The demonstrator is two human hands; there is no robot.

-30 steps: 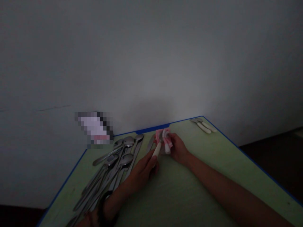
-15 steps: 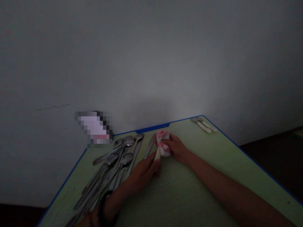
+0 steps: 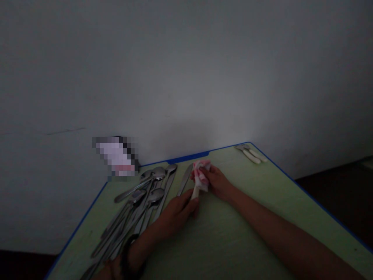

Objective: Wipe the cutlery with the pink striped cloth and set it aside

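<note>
My left hand (image 3: 181, 210) is closed around a pale handle (image 3: 195, 192), part of a utensil whose head is covered by a cloth, so its kind is hidden. A pink and white cloth (image 3: 202, 181) is pinched in my right hand (image 3: 218, 182) and wrapped around the utensil's upper part. Just left of the cloth lies a table knife (image 3: 185, 179), its lower end hidden behind my left hand. Several metal spoons (image 3: 156, 196) and other cutlery lie piled beside my left forearm.
Two white-handled utensils (image 3: 251, 156) rest at the table's far right corner. A blurred-out phone-like object (image 3: 116, 155) leans against the wall (image 3: 186, 77) at the far left. Blue trim (image 3: 188, 157) edges the pale green table (image 3: 239, 233).
The cloth has shifted slightly down along the utensil and its folds have changed, with my right fingers moving over it. My left hand has hardly moved; the cutlery lies as before.
</note>
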